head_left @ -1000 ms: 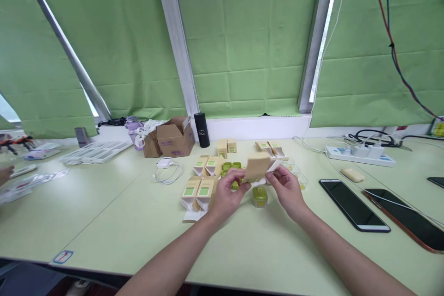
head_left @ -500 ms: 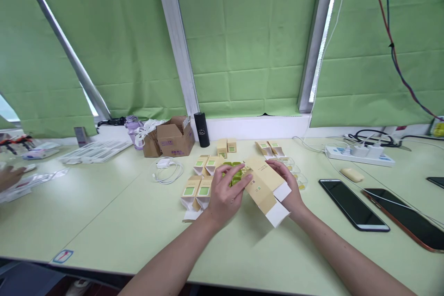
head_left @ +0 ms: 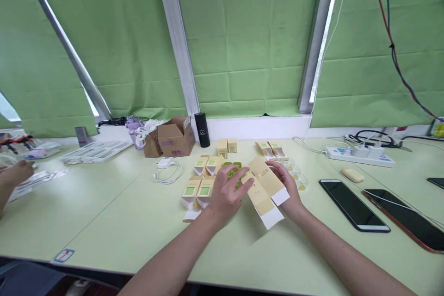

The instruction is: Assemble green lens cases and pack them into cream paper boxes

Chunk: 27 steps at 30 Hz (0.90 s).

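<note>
My right hand (head_left: 289,189) grips a partly folded cream carton (head_left: 270,180) from its right side, fingers behind it. Two printed panels face me in a V, and white flaps stick out at the lower end. My left hand (head_left: 227,192) is at the carton's left edge with fingers apart; thumb and index fingertips touch or nearly touch the panel. Behind the left hand, green plastic pieces (head_left: 237,165) show in part. Left of it lie several cream cartons (head_left: 189,190) with green squares and open white flaps.
More cartons (head_left: 270,149) stand farther back. Clear cups (head_left: 299,180) sit beyond my right hand. Phones (head_left: 354,204), a cream oval case (head_left: 352,175) and a power strip (head_left: 360,156) are right. A cardboard box (head_left: 176,138), coiled cable (head_left: 168,170) and co-worker's hand (head_left: 15,175) are left.
The carton has swung slightly down and left, its panels spreading wider apart. My left fingers have loosened and spread at its edge. The co-worker's hand has moved up and right.
</note>
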Available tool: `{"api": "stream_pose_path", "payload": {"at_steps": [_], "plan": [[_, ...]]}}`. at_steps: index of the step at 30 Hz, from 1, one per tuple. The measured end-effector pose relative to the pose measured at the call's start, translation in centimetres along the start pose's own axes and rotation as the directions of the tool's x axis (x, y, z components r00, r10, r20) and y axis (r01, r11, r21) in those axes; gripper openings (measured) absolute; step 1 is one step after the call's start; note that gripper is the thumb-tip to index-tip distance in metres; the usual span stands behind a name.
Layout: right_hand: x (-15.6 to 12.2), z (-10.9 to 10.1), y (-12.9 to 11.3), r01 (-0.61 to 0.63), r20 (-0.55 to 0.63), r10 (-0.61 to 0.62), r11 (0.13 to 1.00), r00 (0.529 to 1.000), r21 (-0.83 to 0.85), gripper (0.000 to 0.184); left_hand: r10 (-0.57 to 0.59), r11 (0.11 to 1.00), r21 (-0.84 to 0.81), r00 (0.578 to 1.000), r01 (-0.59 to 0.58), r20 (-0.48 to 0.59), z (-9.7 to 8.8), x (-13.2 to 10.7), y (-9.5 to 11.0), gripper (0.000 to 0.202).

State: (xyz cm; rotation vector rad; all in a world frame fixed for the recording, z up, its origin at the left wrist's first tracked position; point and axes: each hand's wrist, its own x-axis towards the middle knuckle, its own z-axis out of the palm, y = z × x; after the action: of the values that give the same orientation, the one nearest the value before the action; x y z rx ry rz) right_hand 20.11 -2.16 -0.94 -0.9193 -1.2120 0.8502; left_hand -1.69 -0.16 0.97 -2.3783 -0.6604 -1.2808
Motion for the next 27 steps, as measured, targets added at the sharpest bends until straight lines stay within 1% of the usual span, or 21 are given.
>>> {"api": "stream_pose_path", "payload": {"at_steps": [6, 10, 14, 16, 18, 20, 21, 23, 25, 27], "plan": [[-0.1, 0.0, 0.0, 0.002, 0.01, -0.002, 1.0, 1.0, 0.005, 0.058, -0.017, 1.0, -0.018, 1.0, 0.017, -0.002, 0.1, 0.1, -0.1, 0.051], [-0.2, 0.3, -0.2, -0.023, 0.005, 0.023, 0.999, 1.0, 0.04, 0.056, -0.021, 0.999, -0.033, 0.998, 0.02, -0.055, 0.2, 0.1, -0.3, 0.049], [-0.2, 0.4, -0.3, -0.017, -0.008, 0.017, 1.0, 1.0, 0.024, 0.053, -0.125, 0.985, -0.131, 0.989, 0.114, -0.081, 0.6, 0.0, -0.2, 0.044], [-0.2, 0.4, -0.2, 0.015, -0.009, -0.015, 0.999, 1.0, -0.036, 0.05, -0.201, 0.964, -0.197, 0.975, 0.179, -0.098, 0.8, 0.0, -0.2, 0.042], [0.0, 0.4, 0.0, 0.034, -0.018, -0.036, 0.993, 0.999, -0.115, 0.044, -0.294, 0.927, -0.272, 0.951, 0.258, -0.1, 1.1, 0.2, -0.3, 0.039], [0.1, 0.4, 0.3, 0.034, -0.028, -0.039, 0.984, 0.999, -0.173, 0.039, -0.415, 0.862, -0.35, 0.907, 0.365, -0.076, 1.4, 0.5, -0.5, 0.028], [0.2, 0.4, 0.4, 0.033, -0.027, -0.039, 0.982, 0.999, -0.185, 0.038, -0.488, 0.817, -0.382, 0.871, 0.432, -0.06, 1.6, 0.7, -0.7, 0.022], [0.3, 0.4, 0.5, 0.042, -0.017, -0.046, 0.981, 0.999, -0.19, 0.04, -0.637, 0.704, -0.417, 0.771, 0.575, -0.012, 1.7, 1.2, -1.1, 0.011], [0.3, 0.4, 0.5, 0.049, -0.01, -0.052, 0.979, 0.999, -0.198, 0.04, -0.748, 0.57, -0.433, 0.659, 0.698, 0.079, 1.8, 1.8, -1.6, 0.018], [0.2, 0.4, 0.3, 0.049, -0.013, -0.053, 0.976, 0.999, -0.211, 0.04, -0.804, 0.425, -0.465, 0.56, 0.776, 0.199, 1.8, 2.4, -2.0, 0.025]]}}
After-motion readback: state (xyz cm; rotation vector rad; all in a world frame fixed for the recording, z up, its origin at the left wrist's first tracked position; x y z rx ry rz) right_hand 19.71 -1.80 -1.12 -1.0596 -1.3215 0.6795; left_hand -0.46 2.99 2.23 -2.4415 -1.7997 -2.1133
